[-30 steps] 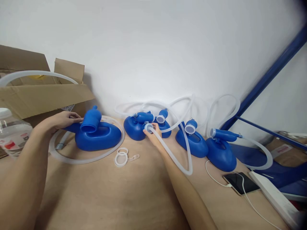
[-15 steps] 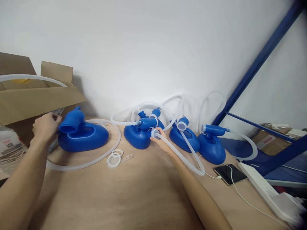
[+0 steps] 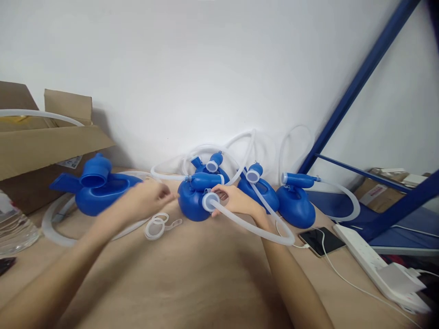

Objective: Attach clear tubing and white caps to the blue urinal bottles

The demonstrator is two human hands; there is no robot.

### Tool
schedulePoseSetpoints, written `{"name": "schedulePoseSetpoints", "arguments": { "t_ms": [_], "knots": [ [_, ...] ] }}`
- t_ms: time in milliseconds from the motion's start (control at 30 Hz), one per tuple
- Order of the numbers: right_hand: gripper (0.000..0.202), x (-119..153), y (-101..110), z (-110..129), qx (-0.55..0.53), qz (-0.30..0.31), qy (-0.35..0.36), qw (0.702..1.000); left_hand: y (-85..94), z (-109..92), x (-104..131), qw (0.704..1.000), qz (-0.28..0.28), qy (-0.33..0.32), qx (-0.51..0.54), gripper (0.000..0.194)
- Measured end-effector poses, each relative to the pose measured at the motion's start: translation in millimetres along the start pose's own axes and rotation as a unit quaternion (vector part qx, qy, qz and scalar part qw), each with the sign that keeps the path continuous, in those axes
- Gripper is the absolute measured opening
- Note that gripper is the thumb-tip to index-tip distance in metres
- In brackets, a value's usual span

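My right hand (image 3: pixel 235 199) grips the white cap (image 3: pixel 210 201) at the mouth of the middle blue bottle (image 3: pixel 192 205), thumb and fingers around its right side. A translucent tube (image 3: pixel 254 227) runs out of that cap and loops to the right. My left hand (image 3: pixel 152 196), blurred by motion, is in the air between the middle bottle and the left blue bottle (image 3: pixel 91 201); its fingers are curled and what they hold, if anything, cannot be made out. The left bottle stands with its mouth uncapped. White rings (image 3: pixel 156 227) lie on the table below my left hand.
More blue bottles (image 3: pixel 297 208) with tubes stand toward the right by the wall. An open cardboard box (image 3: pixel 48 151) and a clear plastic jug (image 3: pixel 15 228) are at the left. A phone (image 3: pixel 322 241), cable and power strip (image 3: pixel 363 256) lie at the right, near a blue metal frame (image 3: pixel 360 87).
My left hand has moved right, from beside the left bottle toward the middle one. The left bottle now shows a blue flap at its left. My right hand is still at the white cap.
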State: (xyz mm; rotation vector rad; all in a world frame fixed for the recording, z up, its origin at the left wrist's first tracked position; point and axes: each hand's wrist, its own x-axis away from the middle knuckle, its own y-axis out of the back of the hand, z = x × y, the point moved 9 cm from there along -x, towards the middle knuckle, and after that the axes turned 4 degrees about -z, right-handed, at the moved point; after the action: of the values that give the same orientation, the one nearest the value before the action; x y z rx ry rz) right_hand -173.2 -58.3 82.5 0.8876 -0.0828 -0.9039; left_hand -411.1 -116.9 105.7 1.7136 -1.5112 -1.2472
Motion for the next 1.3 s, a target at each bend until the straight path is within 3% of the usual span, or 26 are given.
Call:
{"name": "schedulePoseSetpoints", "arguments": {
  "t_ms": [33, 100, 133, 267, 367, 567, 833, 1067, 1167, 1300],
  "knots": [
    [0.045, 2, 7, 3, 0.019, 0.005, 0.012, 1.0, -25.3, 0, -7, 0.998, 0.009, 0.012, 0.055, 0.048],
    [0.034, 7, 24, 9, 0.045, -0.012, 0.04, 0.998, -57.1, 16, -25, 0.971, -0.041, 0.063, 0.228, 0.048],
    [0.033, 10, 33, 10, 0.051, -0.033, 0.051, 0.997, -71.6, 22, -34, 0.962, -0.04, 0.068, 0.261, 0.051],
    [0.044, 9, 61, -3, 0.026, -0.16, 0.05, 0.985, -99.3, 34, -57, 0.934, -0.034, 0.065, 0.348, 0.061],
    [0.049, -4, 54, -26, -0.034, -0.226, 0.033, 0.973, -102.8, 29, -56, 0.914, -0.056, 0.051, 0.4, 0.058],
    [0.05, -30, 3, -68, -0.126, -0.202, -0.051, 0.97, -106.1, 21, -47, 0.874, -0.131, 0.051, 0.465, 0.058],
    [0.047, -26, 0, -57, -0.085, -0.211, -0.021, 0.974, -105.2, 17, -35, 0.839, -0.194, 0.065, 0.504, 0.046],
    [0.048, -27, 0, -57, -0.066, -0.221, -0.033, 0.972, -111.7, 15, -31, 0.803, -0.195, 0.128, 0.548, 0.048],
    [0.047, -26, 0, -56, -0.064, -0.217, -0.031, 0.974, -107.9, 16, -31, 0.806, -0.189, 0.146, 0.541, 0.048],
    [0.045, -26, 1, -54, -0.059, -0.203, -0.029, 0.977, -89.9, 17, -32, 0.847, -0.133, 0.142, 0.495, 0.049]
  ]
}}
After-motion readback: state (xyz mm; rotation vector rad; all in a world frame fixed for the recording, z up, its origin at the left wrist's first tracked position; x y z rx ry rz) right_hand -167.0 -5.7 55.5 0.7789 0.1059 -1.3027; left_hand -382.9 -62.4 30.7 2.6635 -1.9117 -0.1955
